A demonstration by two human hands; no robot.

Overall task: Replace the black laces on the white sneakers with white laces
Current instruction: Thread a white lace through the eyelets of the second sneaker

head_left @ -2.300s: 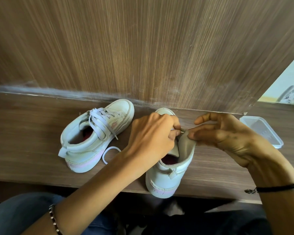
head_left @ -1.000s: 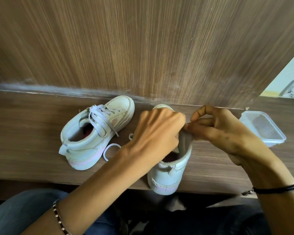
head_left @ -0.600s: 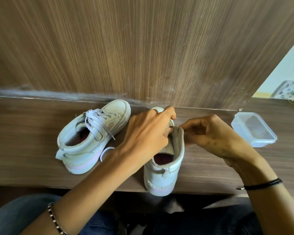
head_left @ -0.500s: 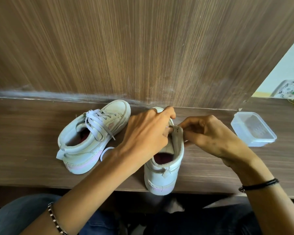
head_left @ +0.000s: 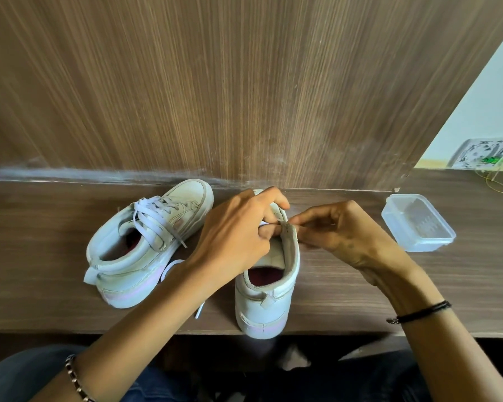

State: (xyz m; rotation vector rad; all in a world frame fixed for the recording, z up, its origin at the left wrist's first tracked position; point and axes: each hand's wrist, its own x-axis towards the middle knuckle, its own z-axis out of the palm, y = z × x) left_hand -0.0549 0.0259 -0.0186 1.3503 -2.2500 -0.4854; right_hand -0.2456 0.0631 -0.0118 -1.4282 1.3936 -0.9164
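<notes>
We're looking down on the white high-top sneaker (head_left: 266,300) with its pale pink sole stripe, and it's standing upright on the brown wooden shelf (head_left: 41,227), heel sitting at the near edge, toe pointing at the wood-grain panel (head_left: 244,82) behind it. Both hands are working at its top now. The left hand (head_left: 233,236) is curling over the tongue, fingers bent and pinching a short bit of flat white lace (head_left: 263,224) right at the eyelet flap. The right hand (head_left: 340,233) is coming in from the sneaker's right, thumb and fingers nipping that flap's edge and holding it up. More white lace is trailing just left of the sneaker, partly hidden under the forearm. Further left of the sneaker, the second white sneaker (head_left: 145,242) is leaning on its side, white laces already crossing its eyelets. Well right of the sneaker, a clear plastic tub (head_left: 418,224) is sitting on the shelf. We're also seeing a black cord band (head_left: 421,311) circling the right wrist and a beaded bracelet (head_left: 74,378) on the left.
</notes>
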